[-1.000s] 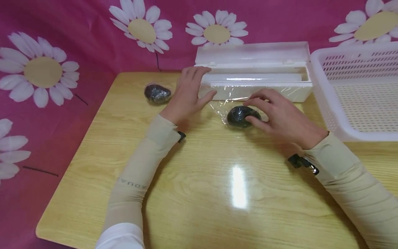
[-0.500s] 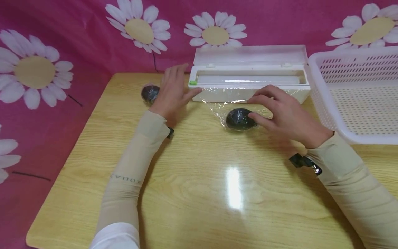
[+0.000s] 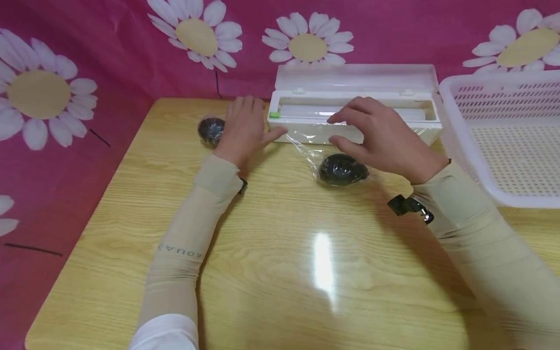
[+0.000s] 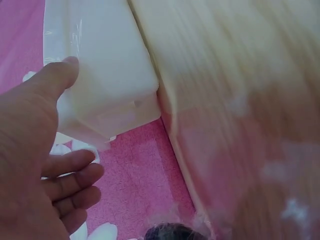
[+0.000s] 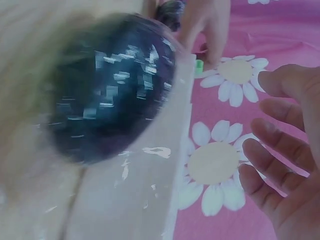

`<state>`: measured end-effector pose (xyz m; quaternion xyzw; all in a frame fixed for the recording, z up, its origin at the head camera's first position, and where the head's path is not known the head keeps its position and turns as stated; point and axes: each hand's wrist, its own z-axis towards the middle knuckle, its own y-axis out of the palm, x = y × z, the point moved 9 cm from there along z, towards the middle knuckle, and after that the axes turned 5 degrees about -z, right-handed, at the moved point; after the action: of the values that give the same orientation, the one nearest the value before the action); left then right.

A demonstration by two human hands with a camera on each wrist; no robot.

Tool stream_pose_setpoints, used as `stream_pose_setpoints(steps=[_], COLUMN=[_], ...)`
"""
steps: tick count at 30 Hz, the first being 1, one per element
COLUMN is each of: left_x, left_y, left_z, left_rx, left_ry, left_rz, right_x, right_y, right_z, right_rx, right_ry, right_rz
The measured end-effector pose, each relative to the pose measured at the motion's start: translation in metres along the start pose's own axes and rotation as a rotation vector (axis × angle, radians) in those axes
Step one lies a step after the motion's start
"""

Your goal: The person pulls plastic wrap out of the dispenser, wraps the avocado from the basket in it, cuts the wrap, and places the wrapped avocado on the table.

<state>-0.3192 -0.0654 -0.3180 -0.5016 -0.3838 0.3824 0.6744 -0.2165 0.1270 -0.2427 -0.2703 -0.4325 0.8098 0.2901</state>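
Note:
A dark avocado (image 3: 343, 170) lies on the table under clear cling film (image 3: 308, 154), which stretches from the front of a white dispenser box (image 3: 317, 132). My right hand (image 3: 385, 138) hovers above and behind the avocado, thumb and fingers spread with nothing between them. At the box's left end is my left hand (image 3: 242, 127), its thumb reaching to the front corner; in the left wrist view the thumb overlaps the box (image 4: 107, 55) and the other fingers bend loosely below. A second film-wrapped avocado (image 3: 211, 130) sits left of that hand, partly hidden by it.
The box's lid (image 3: 354, 78) stands raised at the back, showing the film roll (image 3: 302, 111) inside. A green slider (image 3: 274, 115) sits at its left front edge. To the right stands a white perforated basket (image 3: 472, 167). Flowered pink cloth (image 3: 245, 80) hangs behind the wooden table (image 3: 262, 272).
My right hand has let go of the avocado and risen up and back, over the box. My left hand has shifted left, then lowered its fingers beside the box's end.

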Motion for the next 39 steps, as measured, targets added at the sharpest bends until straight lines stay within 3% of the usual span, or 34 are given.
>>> stream_pose_setpoints(steps=[3,6,10,18,23,32,39], left_x=[0.001,0.004,0.007,0.012,0.016,0.014,0.007], left_y=[0.005,0.008,0.010,0.013,0.011,0.002,0.003], left_z=[-0.001,-0.003,-0.003,-0.002,-0.002,-0.003,-0.004], left_rx=[-0.069,-0.110,-0.132,-0.175,-0.145,0.010,0.040], left_ry=[0.008,0.034,0.050,0.030,0.050,0.096,0.089], left_rz=[0.082,0.118,0.115,0.088,0.071,0.077,0.123], right_x=[-0.001,0.001,0.005,0.004,0.002,-0.012,-0.019], right_y=[0.002,0.009,0.026,0.060,0.072,0.088,0.098], right_z=[0.017,0.035,0.059,0.101,0.114,0.126,0.134], right_rx=[-0.014,-0.077,-0.180,-0.282,-0.333,-0.372,-0.391], right_ry=[-0.001,0.018,0.020,-0.087,-0.100,-0.182,-0.188], right_rz=[0.014,0.012,-0.003,-0.027,-0.039,-0.055,-0.067])
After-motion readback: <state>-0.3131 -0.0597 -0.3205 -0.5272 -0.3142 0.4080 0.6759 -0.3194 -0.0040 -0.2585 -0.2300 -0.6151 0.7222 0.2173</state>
